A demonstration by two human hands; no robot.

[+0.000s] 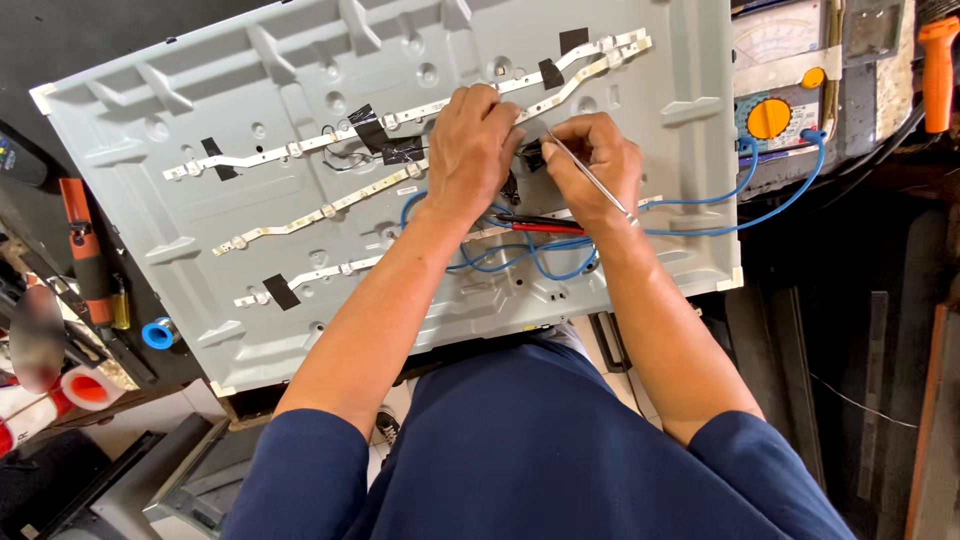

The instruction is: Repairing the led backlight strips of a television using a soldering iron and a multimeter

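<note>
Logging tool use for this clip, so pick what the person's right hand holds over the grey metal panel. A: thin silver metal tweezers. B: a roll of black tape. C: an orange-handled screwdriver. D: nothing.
A: the right hand grips thin silver metal tweezers slanting across its fingers, beside the left hand, above the grey metal panel.

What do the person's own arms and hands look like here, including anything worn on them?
Both arms are bare from the upper arm down, below short dark blue sleeves of a matching top. The left hand and right hand wear no gloves; no rings or watch show.
</note>
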